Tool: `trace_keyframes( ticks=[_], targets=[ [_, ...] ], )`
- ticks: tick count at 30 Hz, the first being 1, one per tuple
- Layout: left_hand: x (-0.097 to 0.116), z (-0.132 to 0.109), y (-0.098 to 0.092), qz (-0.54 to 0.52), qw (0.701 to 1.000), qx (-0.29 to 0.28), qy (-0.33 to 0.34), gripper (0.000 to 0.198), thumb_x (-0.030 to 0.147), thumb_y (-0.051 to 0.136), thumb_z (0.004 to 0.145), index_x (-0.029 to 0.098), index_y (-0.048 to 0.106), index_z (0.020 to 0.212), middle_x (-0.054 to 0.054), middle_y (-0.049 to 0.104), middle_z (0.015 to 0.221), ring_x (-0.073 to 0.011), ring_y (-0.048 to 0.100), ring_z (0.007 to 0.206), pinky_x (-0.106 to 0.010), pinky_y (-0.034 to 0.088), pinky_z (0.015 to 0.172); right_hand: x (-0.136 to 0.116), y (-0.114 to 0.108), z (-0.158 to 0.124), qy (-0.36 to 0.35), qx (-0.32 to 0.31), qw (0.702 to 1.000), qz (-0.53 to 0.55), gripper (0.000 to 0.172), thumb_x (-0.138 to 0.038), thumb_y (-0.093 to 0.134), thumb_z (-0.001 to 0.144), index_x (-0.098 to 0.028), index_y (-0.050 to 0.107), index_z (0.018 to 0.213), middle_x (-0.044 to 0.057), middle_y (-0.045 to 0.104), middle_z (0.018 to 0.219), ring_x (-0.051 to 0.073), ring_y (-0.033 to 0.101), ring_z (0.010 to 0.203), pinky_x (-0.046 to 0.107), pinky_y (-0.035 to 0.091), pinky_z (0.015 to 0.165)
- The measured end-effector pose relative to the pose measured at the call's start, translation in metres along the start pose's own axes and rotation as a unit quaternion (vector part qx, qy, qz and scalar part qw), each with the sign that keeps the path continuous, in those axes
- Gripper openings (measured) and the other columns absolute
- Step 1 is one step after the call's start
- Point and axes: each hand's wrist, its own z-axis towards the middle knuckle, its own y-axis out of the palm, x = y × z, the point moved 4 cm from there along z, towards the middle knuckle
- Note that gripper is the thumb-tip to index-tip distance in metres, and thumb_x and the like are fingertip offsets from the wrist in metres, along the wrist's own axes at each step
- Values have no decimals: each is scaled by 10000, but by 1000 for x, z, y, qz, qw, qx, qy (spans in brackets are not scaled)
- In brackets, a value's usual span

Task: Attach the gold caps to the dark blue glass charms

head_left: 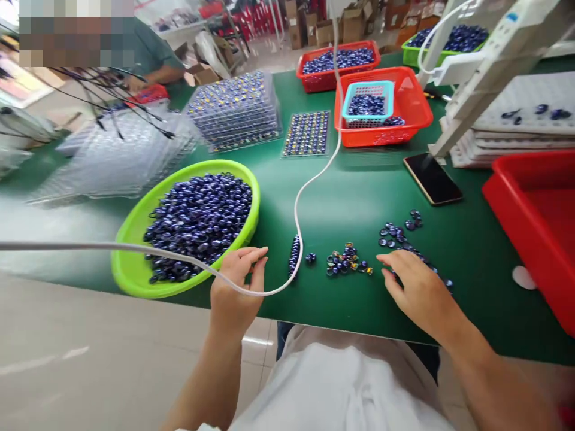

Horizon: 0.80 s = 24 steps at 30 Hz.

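Note:
My left hand (238,281) is beside the rim of a lime-green basin (255,206), its thumb and fingertips pinched close together. Whatever may be between them is too small to make out. The basin is heaped with shiny dark-blue ring-like pieces (202,221). To the right of that hand lie a tight row of such pieces (294,257) and a small clump (310,258). A mixed pile with yellow bits (345,261) sits between my hands. My right hand (415,287) has its thumb and index finger apart, over scattered blue pieces (392,233), some hidden beneath it.
A white cable (296,209) loops across the green table and passes over my left wrist. Behind are stacked clear trays (233,114), a filled tray (306,133), and a red basket (415,120). At right are a phone (432,178) and a red bin (530,233). A person sits opposite.

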Motion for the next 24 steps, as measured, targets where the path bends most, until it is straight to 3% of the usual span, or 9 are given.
trace_keyframes(
  ticks=[2, 5, 8, 10, 14, 16, 20, 22, 24],
  targets=[
    [18, -14, 16, -63, 998, -20, 6, 228, 75, 635, 885, 198, 709, 1062, -60, 699, 959, -176, 677, 853, -299, 558, 768, -1, -1, 4, 11, -8, 1000, 0, 254, -119, 504, 950, -190, 579, 1182, 93, 683, 1086, 264, 646, 1016, 406, 516, 896],
    [49, -36, 48, -176, 977, -116, 26, 277, 53, 599, 899, 201, 680, 1119, -57, 708, 943, -162, 678, 846, -261, 550, 727, -8, 7, 13, 2, -53, 999, -10, 255, -141, 533, 948, -185, 590, 1192, 109, 676, 1122, 276, 642, 1022, 407, 533, 858],
    [71, -49, 76, -264, 948, -175, 13, 280, 70, 585, 914, 192, 663, 1154, -83, 709, 1007, -150, 682, 821, -245, 557, 700, -15, 20, 20, 4, -120, 992, -45, 123, -108, 554, 916, -177, 638, 974, 95, 665, 940, 265, 651, 884, 372, 532, 719],
    [79, -51, 87, -304, 933, -193, -8, 268, 82, 581, 919, 185, 666, 1153, -90, 708, 1018, -143, 676, 797, -249, 563, 706, -18, 24, 21, 13, -145, 988, -54, 131, -74, 541, 895, -176, 622, 876, 81, 643, 863, 249, 647, 815, 349, 512, 658],
    [82, -48, 100, -382, 889, -225, -112, 296, 142, 612, 918, 169, 666, 1208, -115, 716, 1093, -181, 696, 922, -299, 584, 825, -20, 12, 13, 55, -93, 992, 58, 121, -83, 536, 887, -183, 597, 915, 49, 634, 856, 196, 634, 752, 316, 503, 659],
    [82, -48, 106, -451, 828, -263, -204, 336, 195, 632, 917, 163, 656, 1251, -129, 717, 1154, -205, 707, 988, -326, 590, 872, -21, 5, 3, 89, -42, 982, 163, 114, -117, 568, 896, -206, 595, 962, 20, 646, 864, 162, 628, 740, 284, 502, 666],
    [87, -54, 118, -582, 654, -327, -355, 339, 304, 695, 892, 146, 706, 1193, -121, 756, 1097, -206, 732, 906, -329, 609, 815, -27, 5, -19, 145, 47, 934, 322, 167, -166, 643, 900, -267, 621, 1031, -11, 679, 915, 138, 601, 743, 276, 504, 700],
    [89, -57, 122, -618, 599, -327, -391, 318, 316, 742, 860, 146, 743, 1129, -105, 774, 1024, -198, 733, 883, -308, 605, 793, -30, 11, -29, 157, 82, 905, 386, 199, -151, 641, 906, -283, 625, 1053, -3, 679, 945, 150, 596, 789, 299, 508, 735],
    [89, -59, 124, -637, 568, -321, -412, 268, 304, 768, 841, 152, 772, 1062, -84, 782, 961, -169, 729, 828, -283, 595, 779, -32, 17, -35, 164, 113, 886, 418, 225, -127, 636, 907, -290, 633, 1063, 4, 676, 948, 161, 590, 830, 317, 503, 761]
  ],
)
